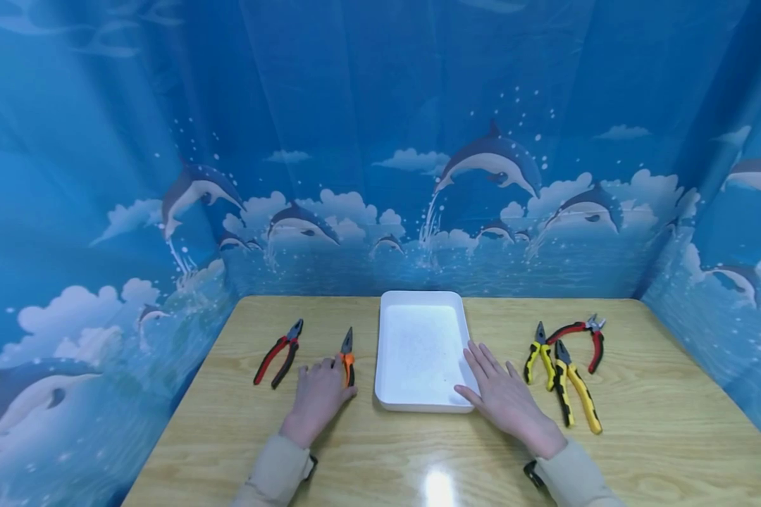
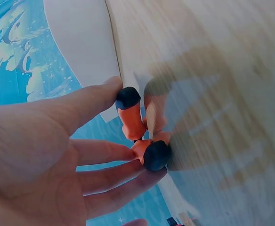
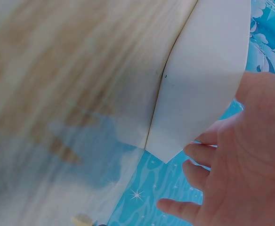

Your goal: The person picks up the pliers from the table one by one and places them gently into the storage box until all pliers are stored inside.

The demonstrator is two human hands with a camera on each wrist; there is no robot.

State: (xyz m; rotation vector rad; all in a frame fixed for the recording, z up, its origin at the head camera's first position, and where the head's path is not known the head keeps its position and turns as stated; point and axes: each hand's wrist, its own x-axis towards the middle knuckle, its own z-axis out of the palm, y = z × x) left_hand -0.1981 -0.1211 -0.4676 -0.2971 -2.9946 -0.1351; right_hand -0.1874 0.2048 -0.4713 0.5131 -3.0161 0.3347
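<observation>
The left wrist view shows what the head view hides: the left hand's (image 1: 320,394) thumb and fingers clamped across the rounded black ends of the orange pliers (image 1: 348,359), left of the smooth white tray (image 1: 425,407). Only the head view shows their pointed metal nose. On the glossy wood-grained counter (image 1: 380,451), the right hand's (image 1: 507,398) fingers spread apart at the tray's right rim.
</observation>
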